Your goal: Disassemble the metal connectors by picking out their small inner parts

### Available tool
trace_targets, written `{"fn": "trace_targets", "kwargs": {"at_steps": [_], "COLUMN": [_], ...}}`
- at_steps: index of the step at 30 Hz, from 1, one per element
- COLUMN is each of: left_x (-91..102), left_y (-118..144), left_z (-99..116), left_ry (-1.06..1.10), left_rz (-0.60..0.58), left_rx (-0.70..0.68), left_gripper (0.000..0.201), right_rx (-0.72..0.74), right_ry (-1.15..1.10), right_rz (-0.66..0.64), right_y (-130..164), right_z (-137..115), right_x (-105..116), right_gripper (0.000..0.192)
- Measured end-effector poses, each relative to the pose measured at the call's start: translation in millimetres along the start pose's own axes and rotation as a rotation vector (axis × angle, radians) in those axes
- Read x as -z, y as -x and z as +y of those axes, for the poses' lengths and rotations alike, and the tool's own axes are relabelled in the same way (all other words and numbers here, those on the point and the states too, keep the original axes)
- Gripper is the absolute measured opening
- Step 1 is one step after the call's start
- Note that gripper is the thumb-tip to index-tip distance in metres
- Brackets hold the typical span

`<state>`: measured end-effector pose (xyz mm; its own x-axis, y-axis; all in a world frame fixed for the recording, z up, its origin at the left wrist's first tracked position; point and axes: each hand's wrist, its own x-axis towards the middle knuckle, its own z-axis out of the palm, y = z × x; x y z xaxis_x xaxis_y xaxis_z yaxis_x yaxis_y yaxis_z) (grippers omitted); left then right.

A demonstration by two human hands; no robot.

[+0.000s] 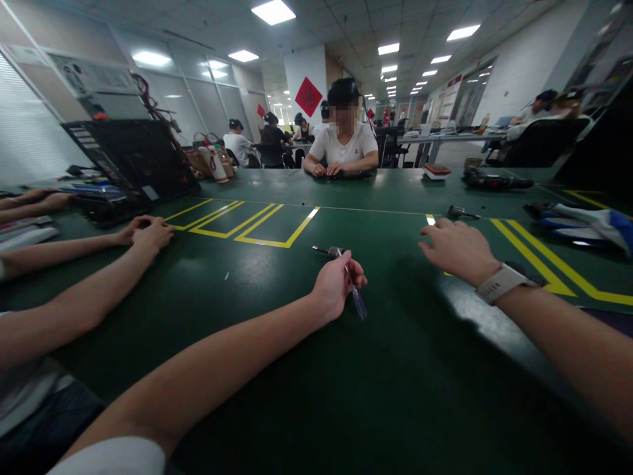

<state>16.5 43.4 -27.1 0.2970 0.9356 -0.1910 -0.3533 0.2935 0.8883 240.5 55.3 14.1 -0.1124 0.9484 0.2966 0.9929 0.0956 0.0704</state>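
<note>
At the far left, a neighbour's clasped hands [148,232] are resting on the green desk [277,369], next to a black computer case [131,165] that is standing on the desk behind them. Yellow tape lines [247,227] are running across the desk just right of those hands.

Near the middle, the left hand [336,284] is lying on the desk with its grip pinching a screwdriver [349,280]. The clear handle is pointing down toward the person, past the fingers, and the metal shaft is sticking out up and to the left, low over the desk.

Across the desk, a person in a white shirt [343,145] is sitting with both hands together on the far edge.

Further right, the right hand [457,247] is hovering just above or on the desk, palm down, with its grip spread and nothing in it; a watch [502,282] is sitting on that wrist. The right hand is well apart from the screwdriver. Beyond it, a small dark tool [462,212] is lying on the desk, and a red-topped box [437,171] is sitting further back.
</note>
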Motion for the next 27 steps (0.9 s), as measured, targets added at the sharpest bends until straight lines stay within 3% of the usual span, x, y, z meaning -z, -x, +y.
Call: {"fn": "trace_targets", "kwargs": {"at_steps": [5, 12, 20, 27], "left_x": [1.8, 0.9, -5.6, -5.4], "left_y": [-0.4, 1.3, 3.6, 4.9], "left_z": [-1.7, -0.4, 2.3, 3.3], "left_ry": [-0.014, -0.016, -0.009, -0.025], "left_rz": [-0.026, -0.025, -0.004, -0.004], "left_rx": [-0.016, -0.003, 0.002, 0.011], "left_gripper": [0.040, 0.040, 0.046, 0.044], "right_rx": [-0.103, -0.186, -0.149, -0.101], "right_ry": [0.005, -0.084, -0.194, -0.306], "right_rz": [-0.245, -0.432, -0.500, -0.463], "right_y": [-15.7, -25.6, -20.8, -18.1], "right_z": [39.7, 73.3, 95.7, 93.3], "right_x": [-11.9, -10.1, -8.6, -8.7], "right_gripper": [0.025, 0.028, 0.012, 0.030]}}
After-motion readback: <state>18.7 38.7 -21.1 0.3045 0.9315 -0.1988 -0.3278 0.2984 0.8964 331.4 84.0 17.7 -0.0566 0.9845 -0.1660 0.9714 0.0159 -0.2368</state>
